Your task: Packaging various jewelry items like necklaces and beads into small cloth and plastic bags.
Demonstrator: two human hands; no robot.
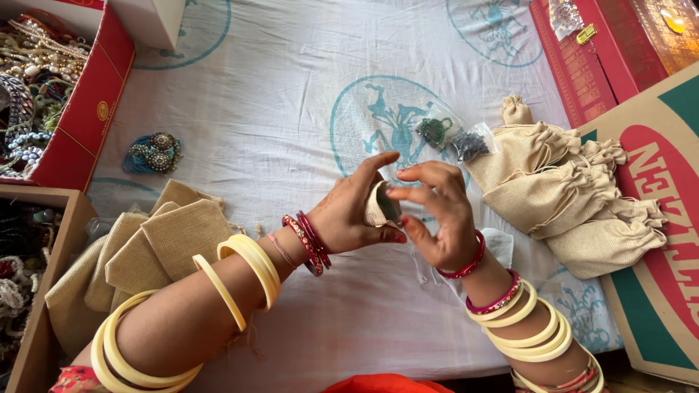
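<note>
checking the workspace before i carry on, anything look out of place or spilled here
Nothing spilled or damaged. The one stray thing is a teal beaded ornament lying alone on the cloth, outside the red box of jewellery. The left hand holds a small beige pouch; the right hand hovers beside it.

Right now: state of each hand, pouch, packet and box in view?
Left hand: fingers gripping small burlap pouch, mouth open.
Right hand: fingers spread at pouch mouth.
Filled pouches: cinched, piled.
Flat pouches: stacked.
Clear packets: sealed, lying flat.
Red box: open, full of jewellery.
</note>
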